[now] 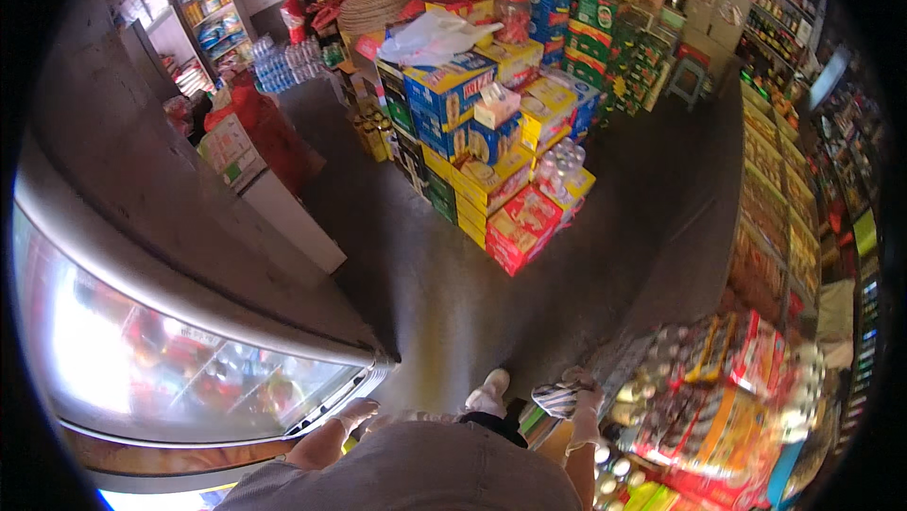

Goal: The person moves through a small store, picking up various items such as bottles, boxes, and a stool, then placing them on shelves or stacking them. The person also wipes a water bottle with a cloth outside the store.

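Note:
My left hand (358,413) hangs low at my side, close to the lower corner of a glass-front display cooler (212,369). It is small and blurred, so whether its fingers hold anything is unclear. On the other side, my right hand (588,398) grips a bunched striped cloth (556,400), dark and white. The cloth hangs over the narrow strip of floor beside packs of bottled drinks (659,398). One light-coloured shoe (489,389) shows in front of my body.
A tall stack of drink cartons (460,178) stands mid-floor, with a red carton (524,224) at its near corner. A white box (290,220) juts out at left. Compartmented bins (765,206) line the right side. A grey stool (687,82) stands farther back.

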Tool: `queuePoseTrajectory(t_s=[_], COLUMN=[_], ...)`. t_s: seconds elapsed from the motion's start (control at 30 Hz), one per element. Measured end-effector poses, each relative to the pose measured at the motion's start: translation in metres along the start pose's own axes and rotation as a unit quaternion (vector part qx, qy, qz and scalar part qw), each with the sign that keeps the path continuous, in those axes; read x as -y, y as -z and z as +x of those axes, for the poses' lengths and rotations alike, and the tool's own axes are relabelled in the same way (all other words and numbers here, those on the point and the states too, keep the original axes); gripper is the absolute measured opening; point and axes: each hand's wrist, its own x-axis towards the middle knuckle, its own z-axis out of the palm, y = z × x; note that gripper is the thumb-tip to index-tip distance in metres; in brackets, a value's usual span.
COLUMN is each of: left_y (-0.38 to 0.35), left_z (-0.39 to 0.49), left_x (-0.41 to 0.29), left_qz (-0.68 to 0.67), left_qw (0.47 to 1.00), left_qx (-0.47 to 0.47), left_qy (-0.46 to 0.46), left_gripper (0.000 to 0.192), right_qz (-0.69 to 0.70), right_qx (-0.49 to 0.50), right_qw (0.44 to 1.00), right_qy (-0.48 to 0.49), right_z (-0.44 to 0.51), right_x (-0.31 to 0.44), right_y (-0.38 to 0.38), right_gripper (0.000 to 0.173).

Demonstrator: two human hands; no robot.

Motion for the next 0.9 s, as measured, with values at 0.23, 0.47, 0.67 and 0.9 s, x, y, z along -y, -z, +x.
queuePoseTrajectory(t_s=[0.23, 0.47, 0.67, 0.9], left_y=[-0.029, -0.042, -0.025, 0.001], left_z=[0.061, 0.152, 0.287, 0.426], left_x=[-0.096, -0.213, -0.406, -0.644], left_qz=[0.101, 0.186, 0.036, -0.021], left_qw=[0.993, 0.974, 0.974, 0.935], left_qx=[-0.065, -0.127, -0.178, -0.212], left_qy=[0.006, -0.042, -0.133, -0.282], left_gripper=[0.027, 0.037, 0.068, 0.107], right_qz=[0.034, -0.056, -0.175, -0.394], right_qx=[0.126, 0.228, 0.279, 0.314], right_qw=[0.989, 0.972, 0.942, 0.859], right_qy=[0.066, 0.024, 0.066, 0.095], right_z=[0.113, 0.145, 0.224, 0.333], right_x=[0.159, 0.232, 0.275, 0.462], right_y=[-0.088, -0.174, -0.276, -0.396], right_gripper=[0.018, 0.044, 0.044, 0.031])
